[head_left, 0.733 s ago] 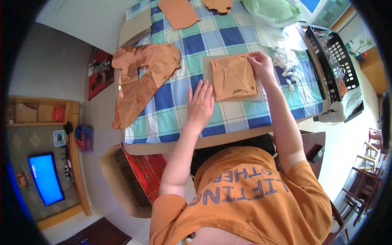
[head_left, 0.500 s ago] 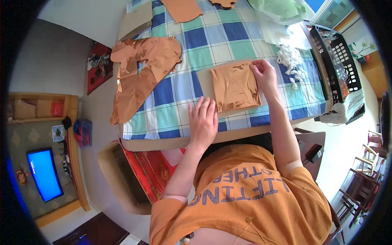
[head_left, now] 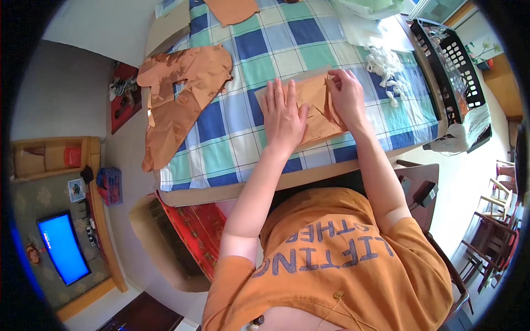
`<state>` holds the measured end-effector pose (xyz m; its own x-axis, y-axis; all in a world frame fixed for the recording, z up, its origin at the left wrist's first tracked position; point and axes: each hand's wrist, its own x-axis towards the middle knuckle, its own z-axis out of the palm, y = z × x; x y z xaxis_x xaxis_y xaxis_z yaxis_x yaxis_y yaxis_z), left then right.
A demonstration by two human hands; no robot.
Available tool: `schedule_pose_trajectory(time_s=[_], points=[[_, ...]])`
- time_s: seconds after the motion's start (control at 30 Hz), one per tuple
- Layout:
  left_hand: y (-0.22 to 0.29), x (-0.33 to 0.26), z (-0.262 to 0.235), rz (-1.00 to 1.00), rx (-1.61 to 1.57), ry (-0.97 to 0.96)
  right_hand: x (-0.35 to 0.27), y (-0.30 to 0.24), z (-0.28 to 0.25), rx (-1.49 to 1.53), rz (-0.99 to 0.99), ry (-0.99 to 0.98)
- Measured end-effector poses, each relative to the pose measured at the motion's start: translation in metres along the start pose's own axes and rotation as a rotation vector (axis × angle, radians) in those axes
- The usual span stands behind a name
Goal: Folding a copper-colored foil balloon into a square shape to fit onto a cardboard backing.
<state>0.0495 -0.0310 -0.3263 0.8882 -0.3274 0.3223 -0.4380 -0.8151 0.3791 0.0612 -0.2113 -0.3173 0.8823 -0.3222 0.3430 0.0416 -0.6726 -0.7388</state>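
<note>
A copper-coloured foil piece, folded into a flat rectangle, lies on the checked bed cover in front of me. It looks like a deflated foil balloon. A beige card shows past its far edge. My left hand rests flat on the foil's left part, fingers stretched out. At the far right edge, my right hand pinches a creased flap of the foil, lifting it a little. To the left lies a larger flat copper foil balloon, unfolded and wrinkled.
Another copper foil piece lies at the far edge. White string is heaped to the right, near a black basket. A cardboard sheet stands far left; an open carton is below the bed's near side.
My left hand has moved from the foil's near-left corner onto its top. My right hand has shifted slightly left, and the foil's right side now shows a raised, creased flap.
</note>
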Motion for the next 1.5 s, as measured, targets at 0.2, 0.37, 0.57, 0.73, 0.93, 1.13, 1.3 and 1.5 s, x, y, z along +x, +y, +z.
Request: schedule_pose_trajectory(time_s=[0.2, 0.37, 0.57, 0.73, 0.93, 1.13, 1.3, 1.5], points=[[0.003, -0.002, 0.002, -0.013, 0.053, 0.015, 0.002, -0.002, 0.000, -0.078, -0.052, -0.030], [0.004, -0.003, -0.002, -0.033, 0.082, 0.005, -0.004, -0.009, -0.003, -0.225, -0.196, -0.086], [-0.013, -0.001, -0.002, -0.086, -0.116, 0.098, -0.019, -0.011, -0.003, -0.288, -0.399, -0.300], [-0.046, 0.002, -0.014, -0.184, -0.241, 0.209, -0.019, -0.010, -0.005, -0.333, -0.422, -0.302], [-0.051, 0.013, -0.016, -0.207, -0.217, 0.200, -0.017, -0.007, -0.005, -0.349, -0.471, -0.337], [-0.057, 0.016, -0.013, -0.190, -0.176, 0.230, -0.018, -0.009, -0.003, -0.366, -0.471, -0.333], [-0.005, 0.014, -0.020, -0.009, -0.139, 0.206, -0.018, -0.008, -0.003, -0.368, -0.482, -0.332], [0.016, -0.012, 0.003, 0.011, 0.070, -0.022, -0.018, -0.010, -0.004, -0.350, -0.476, -0.339]])
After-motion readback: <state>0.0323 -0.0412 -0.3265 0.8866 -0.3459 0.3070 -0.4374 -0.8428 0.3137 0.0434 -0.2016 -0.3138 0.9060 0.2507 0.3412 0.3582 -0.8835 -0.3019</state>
